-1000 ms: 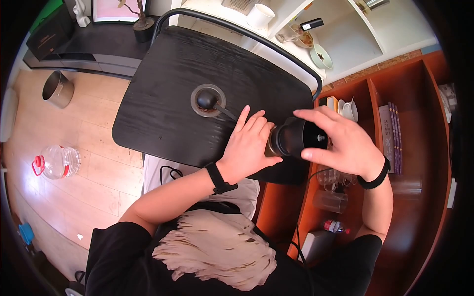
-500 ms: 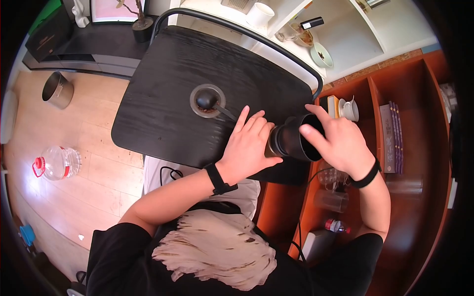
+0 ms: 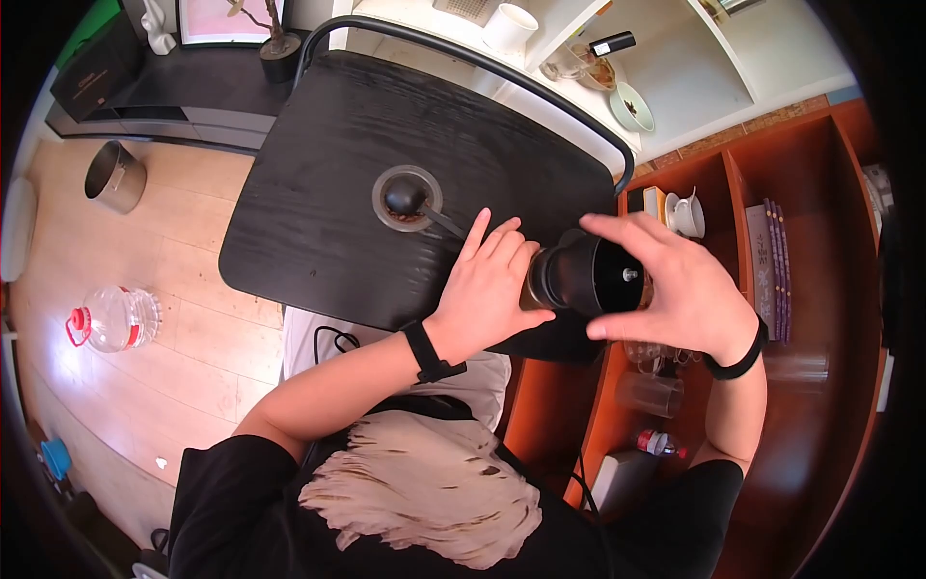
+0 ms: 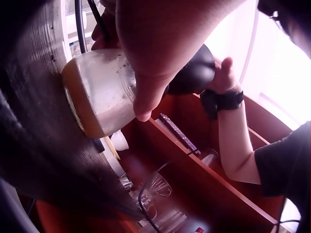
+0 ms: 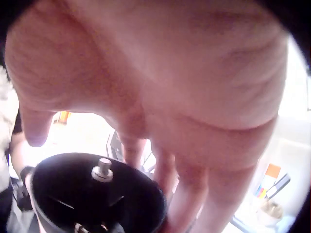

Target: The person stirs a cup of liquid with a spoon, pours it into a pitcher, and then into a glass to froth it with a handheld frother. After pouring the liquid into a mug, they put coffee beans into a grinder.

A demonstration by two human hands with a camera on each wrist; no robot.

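Observation:
A manual coffee grinder (image 3: 567, 275) with a black hopper and a clear lower jar (image 4: 109, 87) stands on the black table (image 3: 318, 193). Around the jar, my left hand (image 3: 482, 294) grips it, thumb on the near side. My right hand (image 3: 690, 289) is spread over the open hopper, its thumb apart from the rim and its long fingers along the far side. Inside the hopper, the right wrist view shows a metal shaft (image 5: 103, 170). Left of the hands, a black scoop (image 3: 403, 196) rests in a round container (image 3: 382, 183) with brown bits.
A black rail (image 3: 463, 53) runs along the table's far edge. Reddish shelves (image 3: 801, 241) hold books, a white cup (image 3: 687, 214) and glassware at the right. On the floor at left stand a metal bin (image 3: 118, 179) and a large water bottle (image 3: 121, 318).
My right hand first turned with its thumb over the hopper's rim, then swung back and spread its thumb and fingers. The left hand has stayed on the jar.

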